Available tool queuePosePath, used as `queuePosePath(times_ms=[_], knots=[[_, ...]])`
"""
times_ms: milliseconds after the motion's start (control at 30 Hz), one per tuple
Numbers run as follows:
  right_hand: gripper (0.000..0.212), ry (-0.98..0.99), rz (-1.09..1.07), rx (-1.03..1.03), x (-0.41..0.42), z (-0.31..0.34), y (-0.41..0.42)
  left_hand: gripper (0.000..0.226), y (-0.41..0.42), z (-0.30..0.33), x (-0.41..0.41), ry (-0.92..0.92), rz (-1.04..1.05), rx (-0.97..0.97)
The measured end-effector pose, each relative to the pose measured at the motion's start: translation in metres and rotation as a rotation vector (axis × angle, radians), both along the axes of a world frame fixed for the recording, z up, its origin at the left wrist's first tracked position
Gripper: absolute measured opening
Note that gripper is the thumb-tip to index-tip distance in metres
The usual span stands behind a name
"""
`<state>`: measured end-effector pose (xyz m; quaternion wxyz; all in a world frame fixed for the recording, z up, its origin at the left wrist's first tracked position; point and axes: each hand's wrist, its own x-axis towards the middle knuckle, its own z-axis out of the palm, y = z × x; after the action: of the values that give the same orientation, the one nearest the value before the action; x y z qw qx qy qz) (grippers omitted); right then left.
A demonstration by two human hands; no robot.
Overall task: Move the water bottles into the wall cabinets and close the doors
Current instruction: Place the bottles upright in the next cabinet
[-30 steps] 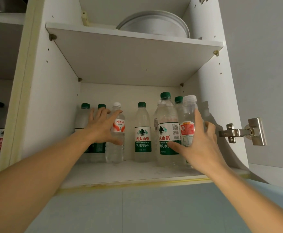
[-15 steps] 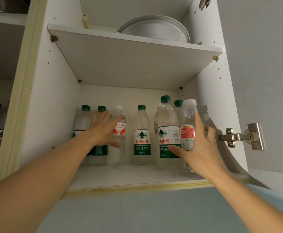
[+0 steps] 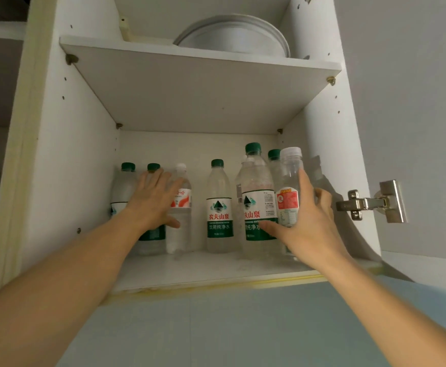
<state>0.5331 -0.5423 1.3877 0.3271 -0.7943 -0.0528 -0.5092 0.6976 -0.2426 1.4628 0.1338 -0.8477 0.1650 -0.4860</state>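
Head view: cabinet (image 3: 79,154) holds upright bottles (image 3: 219,207); left hand (image 3: 154,200) flat on white-capped bottle (image 3: 180,207); right hand (image 3: 307,221) grips red-label bottle (image 3: 288,197).

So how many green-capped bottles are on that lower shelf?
5: two at the far left, one in the middle, two at the right. More may be hidden behind.

— What can you read up there?

— Look at the middle green-cap bottle (image 3: 218,207). Its label says 农夫山泉 in red, and 饮用纯净水 in white on the green band.

— And the big bottle (image 3: 256,202) next to it?

— You see only 夫山泉 in red. The rest is cut off.

— The white-cap bottle (image 3: 180,205)?

— You can read 哈 in red. On the clear-cap bottle (image 3: 288,197), the red label's print is too small to read.
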Motion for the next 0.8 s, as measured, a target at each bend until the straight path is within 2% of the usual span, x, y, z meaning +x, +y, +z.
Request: queuePosePath(times_ms=[100, 200, 300, 367, 467, 567, 700, 800], knots=[[0.128, -0.008, -0.006, 0.004, -0.001, 0.000, 0.000, 0.118, -0.010, -0.001, -0.010, -0.007, -0.002, -0.019], [0.129, -0.003, -0.018, -0.002, -0.002, -0.001, 0.000, 0.111, -0.027, 0.010, -0.029, 0.095, -0.012, -0.317], [0.129, -0.007, -0.030, 0.007, -0.003, -0.001, 0.001, 0.085, -0.053, 0.029, -0.044, 0.081, -0.304, -0.645], [0.130, -0.001, -0.032, 0.013, -0.003, 0.000, 0.001, 0.078, -0.068, 0.036, -0.050, 0.235, -0.465, -0.721], [0.130, 0.012, -0.042, 0.015, -0.004, 0.000, 0.002, 0.085, -0.084, 0.032, -0.052, 0.497, -0.509, -0.716], [0.130, 0.008, -0.034, 0.018, -0.004, -0.001, 0.003, 0.097, -0.094, 0.022, -0.047, 0.598, -0.513, -0.703], [0.130, -0.011, -0.012, 0.017, -0.002, -0.002, -0.001, 0.108, -0.105, 0.014, -0.039, 0.609, -0.538, -0.626], [0.130, -0.025, -0.009, 0.009, 0.001, -0.002, -0.002, 0.119, -0.102, 0.016, -0.035, 0.567, -0.462, -0.506]])
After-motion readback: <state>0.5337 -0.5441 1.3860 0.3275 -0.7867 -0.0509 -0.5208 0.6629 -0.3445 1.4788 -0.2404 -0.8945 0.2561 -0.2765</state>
